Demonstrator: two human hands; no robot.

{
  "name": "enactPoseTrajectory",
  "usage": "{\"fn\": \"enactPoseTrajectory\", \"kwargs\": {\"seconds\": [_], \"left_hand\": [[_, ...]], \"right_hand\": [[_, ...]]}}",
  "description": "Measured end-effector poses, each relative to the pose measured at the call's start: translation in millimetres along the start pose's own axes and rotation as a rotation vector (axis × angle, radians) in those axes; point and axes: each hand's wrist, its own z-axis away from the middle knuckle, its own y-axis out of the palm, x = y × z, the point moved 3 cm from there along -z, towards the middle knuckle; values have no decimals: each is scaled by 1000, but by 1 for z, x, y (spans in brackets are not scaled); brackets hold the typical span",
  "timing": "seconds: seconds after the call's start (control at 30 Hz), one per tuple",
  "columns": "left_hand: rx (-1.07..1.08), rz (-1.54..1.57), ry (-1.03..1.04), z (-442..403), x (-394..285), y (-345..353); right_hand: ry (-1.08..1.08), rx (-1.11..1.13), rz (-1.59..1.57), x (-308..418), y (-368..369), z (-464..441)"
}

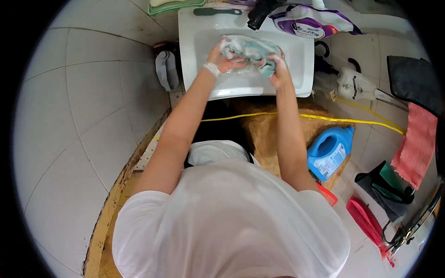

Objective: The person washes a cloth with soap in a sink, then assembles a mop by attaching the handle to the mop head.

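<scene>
A soapy light-teal cloth (250, 49), partly covered in white suds, is stretched between my two hands over the white sink (197, 74). My left hand (221, 59) grips its left end, with the thumb along the near side and the other fingers partly hidden by foam and fabric. Foam or a white band rings the left wrist. At the right end, my right hand (278, 69) is closed around a bunched part of the cloth. Some shallow, sudsy water shows beneath the hands.
A black faucet (260, 13), a grey-green flat-handled tool (217, 11) and a purple-white detergent pouch (310, 25) lie along the sink's back. A blue jug (329, 153) stands lower right, near a yellow hose (333, 118). Cloths (415, 143) hang at right; a tiled wall rises left.
</scene>
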Motion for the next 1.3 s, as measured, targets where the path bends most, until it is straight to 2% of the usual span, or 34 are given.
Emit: {"fn": "enactPoseTrajectory", "kwargs": {"seconds": [0.03, 0.1, 0.13, 0.2, 0.23, 0.27, 0.3, 0.33, 0.37, 0.4, 0.43, 0.47, 0.53, 0.57, 0.6, 0.63, 0.67, 0.7, 0.73, 0.77, 0.8, 0.83, 0.87, 0.9, 0.93, 1.0, 1.03, 1.07, 1.13, 1.17, 1.2, 1.27, 1.3], "left_hand": [[0, -1, 6, -7, 5, 2], [102, 123, 323, -29, 7, -4], [101, 123, 325, -38, 10, -16], [472, 663, -121, -58, 26, -35], [546, 342, 152, -55, 29, -30], [543, 341, 150, -55, 34, -25], [170, 177, 192, -25, 34, 2], [-204, 9, 229, -5, 35, 12], [-203, 9, 230, -13, 39, 8], [-146, 45, 254, -31, 43, -1], [-90, 79, 275, -46, 45, -11], [-85, 76, 275, -56, 38, -27], [508, 95, 14, -54, 19, -33], [789, 64, -93, -39, 12, -28], [786, 65, -100, -43, 18, -25], [490, 65, 70, -59, 23, -33], [182, 69, 141, -45, 26, -22], [-131, 48, 201, -28, 29, -10], [-127, 43, 205, -16, 28, 2], [-237, 7, 201, -7, 27, 5], [-347, -29, 193, -3, 27, 5], [-337, -33, 196, -9, 22, -8], [217, 63, 83, -21, 17, -20], [759, 160, -41, -19, 17, -23], [752, 162, -45, -19, 20, -22], [676, 265, 82, -19, 21, -24], [246, 137, 122, -36, 23, -28], [247, 132, 120, -37, 30, -22], [-85, -32, 341, -26, 30, -21], [-78, -36, 348, -21, 24, -15], [-83, -10, 325, -7, 18, -4], [-104, 30, 281, -4, 20, -14], [395, 69, 114, -22, 19, -18]], "right_hand": [[-128, -78, 292, -5, 27, 16], [-257, -157, 581, -30, 56, 26], [-625, -77, 974, -40, 70, 29], [-1002, 14, 1356, -57, 77, 26], [-885, -106, 1423, -64, 66, 11], [-763, -226, 1483, -68, 56, -5], [-634, -349, 1534, -70, 46, -17], [-626, -354, 1531, -59, 47, -20], [-526, -508, 1433, -36, 48, -23], [-424, -659, 1323, -22, 48, -27], [-641, -586, 1350, -32, 41, -33], [-647, -589, 1348, -44, 46, -23], [-1095, -181, 1609, -75, 75, 15], [-1091, -184, 1616, -74, 80, 13], [-897, -276, 1557, -71, 82, 7], [-706, -362, 1488, -66, 80, 0], [-705, -362, 1488, -57, 82, -7], [-568, -466, 1465, -48, 76, -15], [-446, -559, 1435, -40, 72, -26], [-476, -567, 1299, -42, 65, -33], [-476, -571, 1295, -53, 58, -28], [-631, -427, 1412, -67, 62, -20], [-783, -273, 1524, -82, 71, -7], [-736, -292, 1552, -82, 87, 7], [-687, -310, 1580, -83, 102, 20], [-564, -392, 1471, -72, 83, -14], [-502, -435, 1416, -68, 70, -26], [-504, -438, 1411, -58, 59, -34], [-395, -550, 1332, -44, 42, -43], [-567, -541, 1322, -54, 44, -33], [-573, -539, 1324, -64, 58, -16], [-917, -283, 1495, -82, 93, 24], [-915, -281, 1502, -75, 87, 17]]}}
